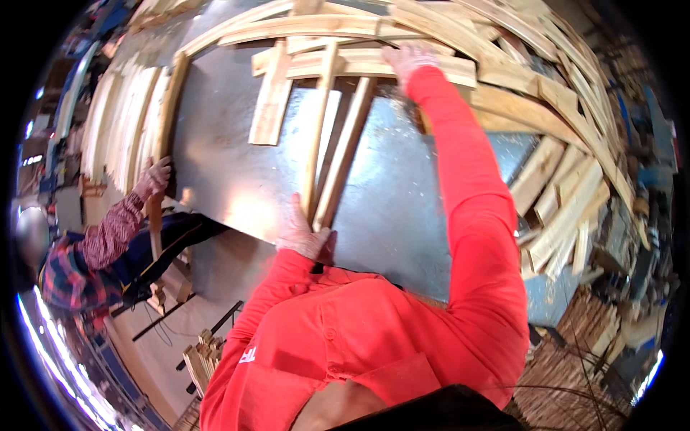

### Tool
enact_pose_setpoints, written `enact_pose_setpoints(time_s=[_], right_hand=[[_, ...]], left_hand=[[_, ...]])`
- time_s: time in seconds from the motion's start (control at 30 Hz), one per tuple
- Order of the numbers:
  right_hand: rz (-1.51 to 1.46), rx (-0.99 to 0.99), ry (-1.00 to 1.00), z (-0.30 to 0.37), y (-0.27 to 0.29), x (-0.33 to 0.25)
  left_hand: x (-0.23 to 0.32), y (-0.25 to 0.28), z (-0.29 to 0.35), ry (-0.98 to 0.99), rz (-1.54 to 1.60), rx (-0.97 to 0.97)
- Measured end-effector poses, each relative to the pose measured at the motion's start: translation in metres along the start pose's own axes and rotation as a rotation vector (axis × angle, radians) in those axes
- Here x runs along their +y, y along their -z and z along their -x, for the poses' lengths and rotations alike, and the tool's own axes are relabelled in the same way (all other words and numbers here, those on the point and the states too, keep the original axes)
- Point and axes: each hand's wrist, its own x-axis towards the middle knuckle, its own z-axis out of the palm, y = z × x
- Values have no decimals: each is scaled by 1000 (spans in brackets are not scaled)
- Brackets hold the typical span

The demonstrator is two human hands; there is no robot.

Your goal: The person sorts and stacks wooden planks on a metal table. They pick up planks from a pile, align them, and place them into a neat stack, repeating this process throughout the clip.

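My left hand (302, 231), in a pale glove, is closed around the near ends of wooden strips at the table's near edge. One light strip (321, 136) and one darker-sided strip (346, 154) run from it toward the far side, spreading slightly apart. My right hand (412, 62), also gloved, is stretched far forward. It lies on a wooden board (341, 63) set crosswise, its fingers spread over the wood. A short, wide wooden piece (271, 108) lies left of the strips, its far end near that crosswise board.
Long boards (302, 27) are heaped along the metal table's (237, 179) far side; shorter offcuts (564, 190) pile up at the right. At the left, a co-worker's gloved hand (153, 179) holds an upright-looking board (171, 108) beside stacked strips (122, 122).
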Motion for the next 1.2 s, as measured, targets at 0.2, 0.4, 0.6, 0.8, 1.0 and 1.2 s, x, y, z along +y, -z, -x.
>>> enact_pose_setpoints(time_s=[0.2,0.4,0.6,0.8,1.0,1.2], right_hand=[[302,228,120,-1,72,102],[-770,95,-557,48,36,45],[-1323,-181,-471,97,-58,-268],[-745,-32,-30,-20,19,-163],[-5,-163,-6,-182,44,-88],[60,-388,156,-128,26,-104]], left_hand=[[-25,-10,23,86,-6,-145],[-61,27,26,11,277,-49],[-26,59,-59,-81,420,-106],[-75,80,-86,-110,581,-157],[-115,112,-73,-71,963,-152],[-104,131,-82,62,1133,55]])
